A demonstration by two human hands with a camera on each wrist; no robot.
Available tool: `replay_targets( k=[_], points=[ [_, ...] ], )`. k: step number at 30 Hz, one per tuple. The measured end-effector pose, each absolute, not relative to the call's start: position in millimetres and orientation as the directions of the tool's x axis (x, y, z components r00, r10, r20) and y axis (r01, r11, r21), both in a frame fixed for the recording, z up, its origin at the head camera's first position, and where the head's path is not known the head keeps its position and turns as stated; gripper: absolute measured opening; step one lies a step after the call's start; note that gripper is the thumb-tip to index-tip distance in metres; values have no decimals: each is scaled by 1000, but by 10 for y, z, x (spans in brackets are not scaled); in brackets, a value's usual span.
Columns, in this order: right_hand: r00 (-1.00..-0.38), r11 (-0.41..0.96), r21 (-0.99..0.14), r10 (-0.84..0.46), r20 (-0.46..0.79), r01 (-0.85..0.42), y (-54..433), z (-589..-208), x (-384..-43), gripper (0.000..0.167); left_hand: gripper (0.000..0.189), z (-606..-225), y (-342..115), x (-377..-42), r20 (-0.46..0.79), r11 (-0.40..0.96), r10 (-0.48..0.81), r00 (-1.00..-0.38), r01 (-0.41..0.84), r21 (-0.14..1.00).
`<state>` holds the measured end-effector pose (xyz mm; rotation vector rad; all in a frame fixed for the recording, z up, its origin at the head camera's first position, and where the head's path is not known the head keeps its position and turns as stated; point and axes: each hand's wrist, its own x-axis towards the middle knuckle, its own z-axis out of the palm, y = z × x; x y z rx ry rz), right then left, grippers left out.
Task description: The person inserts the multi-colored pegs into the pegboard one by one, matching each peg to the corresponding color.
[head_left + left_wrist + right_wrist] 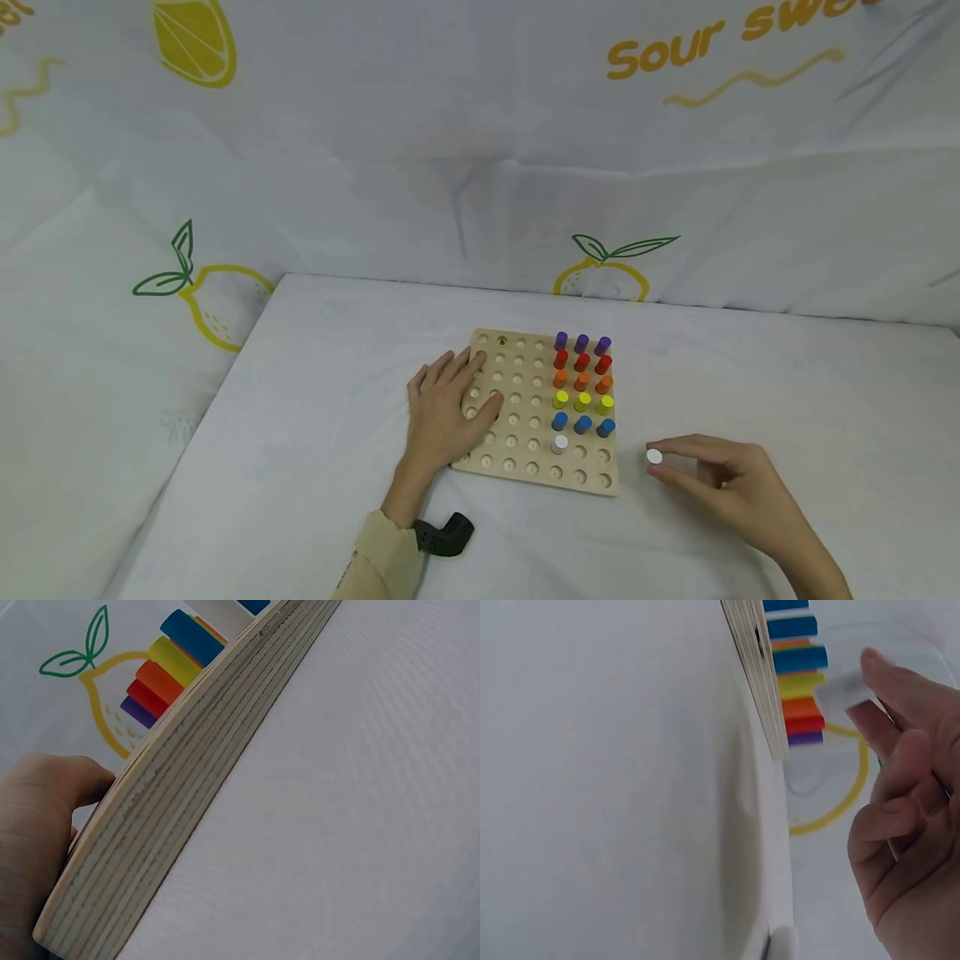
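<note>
A wooden pegboard (pixel 524 388) lies flat on the table. My left hand (pixel 438 417) rests on its left side, fingers spread; in the left wrist view the thumb touches the top of the board's layered edge (pixel 180 795). Just right of the board, my right hand (pixel 738 483) pinches a white peg (pixel 655 457) between thumb and fingertips, apart from the board. The right wrist view shows this white peg (pixel 844 691) blurred. One white peg (pixel 558 445) stands in the board, below the row of blue pegs (pixel 582 425).
Rows of yellow (pixel 582 402), orange (pixel 582 382), red (pixel 582 362) and purple pegs (pixel 582 342) stand upright on the board's right side. A white cloth (pixel 300 417) covers the table. A lemon-print curtain (pixel 412 167) hangs behind. A black band (pixel 446 535) is at the left wrist.
</note>
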<state>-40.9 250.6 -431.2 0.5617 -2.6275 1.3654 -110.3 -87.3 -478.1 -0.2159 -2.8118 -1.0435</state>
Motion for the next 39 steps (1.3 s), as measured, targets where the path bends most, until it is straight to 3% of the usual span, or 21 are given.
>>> replay_targets(
  k=[6, 14, 24, 39],
  points=[
    [-959, 491, -825, -183, 215, -279, 2299, -4302, -412, 28, 65, -4769, -868, -1107, 176, 748, 88, -980, 182, 639],
    [-973, 395, -896, -184, 139, -203, 2094, -4318, -434, 22, 65, -4758, -865, -1114, 173, 747, 88, -981, 180, 640],
    [-965, 305, -931, -225, 133, -199, 1916, -4418, -483, 20, 65, -4758, -864, -1113, 173, 745, 88, -981, 180, 643],
    [-974, 341, -934, -223, 32, -109, 1901, -4509, -488, 19, 65, -4765, -863, -1097, 167, 743, 84, -982, 173, 647]
  ],
)
